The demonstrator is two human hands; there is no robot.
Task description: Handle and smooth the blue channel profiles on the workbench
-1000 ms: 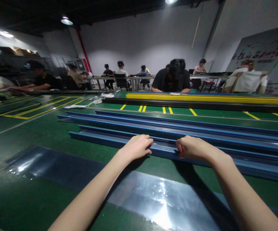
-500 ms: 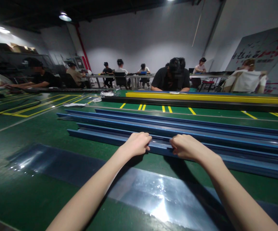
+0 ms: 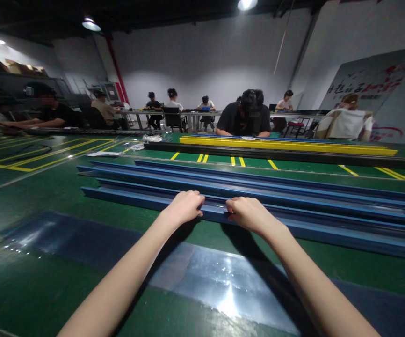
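Note:
My left hand [image 3: 185, 206] and my right hand [image 3: 246, 213] are both closed on the front edge of the nearest long blue channel [image 3: 329, 235], a short gap apart. Fingers curl over its rim, and the fingertips are partly hidden. This channel lies with its open side up and runs past the right side of the view. Just behind it, parallel, lies a second blue channel [image 3: 146, 179]. Under my forearms a clear, shiny plastic sheet [image 3: 202, 267] is spread on the green table [image 3: 58, 285].
Farther back lie a long black bar [image 3: 276, 153] and a yellow bar [image 3: 293, 145]. Crumpled clear plastic [image 3: 151, 139] and a white sheet [image 3: 104, 153] sit at back left. Across the table a person in black [image 3: 237, 119] bends forward; several others sit beyond.
Both hands and the nearest blue channel have shifted left relative to the channel behind it. My grip looks the same. The camera view has turned slightly to the right.

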